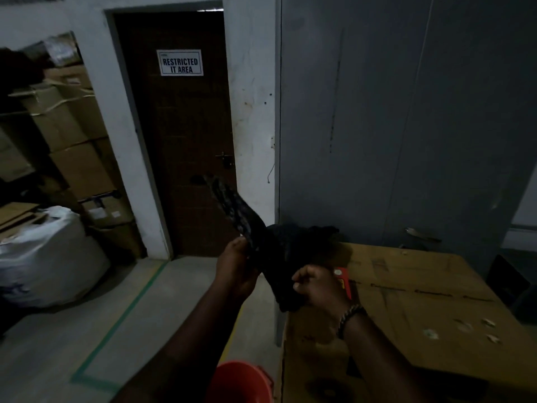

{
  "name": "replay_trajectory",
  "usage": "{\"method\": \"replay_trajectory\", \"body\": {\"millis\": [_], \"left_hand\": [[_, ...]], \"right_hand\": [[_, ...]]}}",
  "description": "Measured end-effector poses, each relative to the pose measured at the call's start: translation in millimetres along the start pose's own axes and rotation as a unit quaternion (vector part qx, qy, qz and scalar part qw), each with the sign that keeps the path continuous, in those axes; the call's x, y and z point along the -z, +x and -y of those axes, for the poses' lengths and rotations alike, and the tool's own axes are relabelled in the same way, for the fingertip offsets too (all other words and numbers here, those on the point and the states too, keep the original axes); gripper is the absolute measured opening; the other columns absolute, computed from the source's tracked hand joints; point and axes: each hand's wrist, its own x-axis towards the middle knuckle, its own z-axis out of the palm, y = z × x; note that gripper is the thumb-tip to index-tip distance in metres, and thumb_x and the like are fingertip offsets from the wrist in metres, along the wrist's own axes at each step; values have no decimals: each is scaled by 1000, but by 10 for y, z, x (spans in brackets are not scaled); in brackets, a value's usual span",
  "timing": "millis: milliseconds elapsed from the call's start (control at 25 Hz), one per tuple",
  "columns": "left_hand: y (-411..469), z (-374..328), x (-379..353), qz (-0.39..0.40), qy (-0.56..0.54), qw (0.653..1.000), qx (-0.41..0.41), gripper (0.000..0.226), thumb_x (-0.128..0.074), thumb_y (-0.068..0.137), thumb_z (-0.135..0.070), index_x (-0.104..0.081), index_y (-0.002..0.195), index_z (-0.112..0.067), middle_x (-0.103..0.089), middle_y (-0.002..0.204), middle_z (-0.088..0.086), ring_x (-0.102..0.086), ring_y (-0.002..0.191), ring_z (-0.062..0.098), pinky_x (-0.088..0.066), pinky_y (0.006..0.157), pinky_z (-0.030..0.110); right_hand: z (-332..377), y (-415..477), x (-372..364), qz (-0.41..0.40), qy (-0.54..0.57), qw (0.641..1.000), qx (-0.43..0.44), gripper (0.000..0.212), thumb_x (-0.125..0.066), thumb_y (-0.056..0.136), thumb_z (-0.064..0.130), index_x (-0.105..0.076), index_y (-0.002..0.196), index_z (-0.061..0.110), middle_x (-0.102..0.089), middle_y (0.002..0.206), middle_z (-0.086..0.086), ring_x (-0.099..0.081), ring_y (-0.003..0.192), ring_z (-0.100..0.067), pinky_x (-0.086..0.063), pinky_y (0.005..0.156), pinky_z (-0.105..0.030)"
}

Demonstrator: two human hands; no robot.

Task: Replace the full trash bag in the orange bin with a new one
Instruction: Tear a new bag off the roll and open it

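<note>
Both hands hold a folded black trash bag [279,251] up in front of me. My left hand [236,266] pinches a long folded strip of it that sticks up and to the left. My right hand [315,283] grips the bunched lower part in a fist; a beaded band is on that wrist. The orange bin [238,382] shows only its rim and upper wall at the bottom edge, below my forearms. Its inside is not visible.
A large cardboard box [421,292] stands at the right with a red cutter [344,282] on top. A grey metal cabinet [406,112] rises behind it. A brown door with a sign [180,62] faces me. Stacked cartons [72,126] and a white sack [49,257] are at left.
</note>
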Motion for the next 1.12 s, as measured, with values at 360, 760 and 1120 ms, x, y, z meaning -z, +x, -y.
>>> {"method": "replay_trajectory", "body": {"millis": [360,760,1120], "left_hand": [[-226,-16,128,88,260,960,-55,7,-64,93,-3,-68,96,2,-71,81,14,-69,72,25,-55,60,29],[-114,-528,538,48,167,985,-4,29,-65,96,-33,-66,102,-4,-67,93,20,-70,74,24,-58,64,33],[184,-1049,1289,38,-98,994,-10,44,-35,109,-28,-39,149,-11,-51,147,15,-64,111,28,-55,79,39]], "right_hand": [[633,-7,-471,-87,-6,983,163,20,-69,91,36,-67,86,17,-70,80,-1,-68,76,-13,-58,71,-36],[704,110,-947,-80,-34,980,181,23,-80,82,21,-64,68,13,-65,67,-7,-65,66,-18,-59,68,-38],[783,307,-1154,-149,488,859,-47,14,-49,104,13,-62,104,8,-68,114,-16,-66,95,-31,-55,79,-46]]}}
